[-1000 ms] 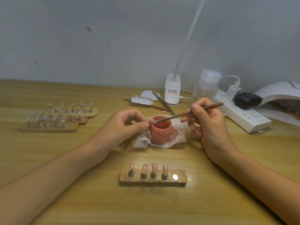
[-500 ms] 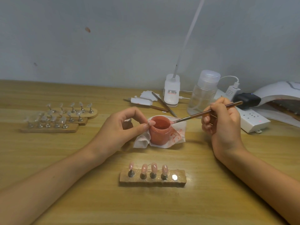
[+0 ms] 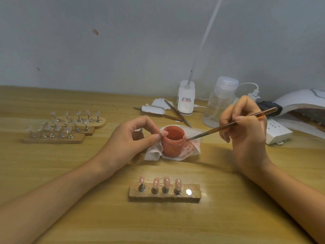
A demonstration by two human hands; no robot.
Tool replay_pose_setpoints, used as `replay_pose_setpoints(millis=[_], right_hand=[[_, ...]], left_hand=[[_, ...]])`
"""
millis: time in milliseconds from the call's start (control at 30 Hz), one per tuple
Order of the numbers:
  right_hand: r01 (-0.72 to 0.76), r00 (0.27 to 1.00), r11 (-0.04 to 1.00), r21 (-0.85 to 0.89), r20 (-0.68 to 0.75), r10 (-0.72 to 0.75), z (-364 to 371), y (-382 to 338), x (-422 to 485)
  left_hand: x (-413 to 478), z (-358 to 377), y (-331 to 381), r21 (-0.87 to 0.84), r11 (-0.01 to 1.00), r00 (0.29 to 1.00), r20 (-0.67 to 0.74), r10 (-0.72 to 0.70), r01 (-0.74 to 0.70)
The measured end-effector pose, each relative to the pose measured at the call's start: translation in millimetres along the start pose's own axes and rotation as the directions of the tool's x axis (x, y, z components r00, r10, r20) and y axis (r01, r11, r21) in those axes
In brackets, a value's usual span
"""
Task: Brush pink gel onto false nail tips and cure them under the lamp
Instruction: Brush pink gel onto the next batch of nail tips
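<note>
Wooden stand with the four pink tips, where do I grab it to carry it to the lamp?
Pinch the wooden stand by its two short ends, low on the block, coming in from the sides. The pink tips stand up on pegs along its top, so a grasp from above would likely smear them.

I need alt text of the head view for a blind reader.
A left hand pinches a pink nail tip beside an open jar of pink gel, while the right hand holds a brush near its rim. Four painted tips stand on a wooden holder.
</note>
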State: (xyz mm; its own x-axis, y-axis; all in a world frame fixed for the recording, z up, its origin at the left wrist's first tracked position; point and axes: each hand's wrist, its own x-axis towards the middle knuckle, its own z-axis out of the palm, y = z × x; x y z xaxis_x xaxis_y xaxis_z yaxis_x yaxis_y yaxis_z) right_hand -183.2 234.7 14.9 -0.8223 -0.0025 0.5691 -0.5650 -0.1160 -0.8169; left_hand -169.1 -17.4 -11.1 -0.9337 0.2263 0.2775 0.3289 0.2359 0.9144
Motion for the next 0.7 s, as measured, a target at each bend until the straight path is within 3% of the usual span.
replay_pose_setpoints(millis=[200,333,700], right_hand=[[-0.215,0.973,0.968,0.128,-0.057,0.224,7,6,-2],[-0.361,0.93,0.925,0.119,-0.031,0.367,19,12,-5],[-0.423,0.9,0.901,0.09,-0.073,0.43,23,13,-3]], left_hand=[[0,0,-1,0.007,1.0,1.0,0.0,0.006,-0.006],[-1,0,0,0.002,1.0,1.0,0.0,0.006,-0.006],[-2,0,5,0.024,1.0,1.0,-0.022,0.01,-0.009]])
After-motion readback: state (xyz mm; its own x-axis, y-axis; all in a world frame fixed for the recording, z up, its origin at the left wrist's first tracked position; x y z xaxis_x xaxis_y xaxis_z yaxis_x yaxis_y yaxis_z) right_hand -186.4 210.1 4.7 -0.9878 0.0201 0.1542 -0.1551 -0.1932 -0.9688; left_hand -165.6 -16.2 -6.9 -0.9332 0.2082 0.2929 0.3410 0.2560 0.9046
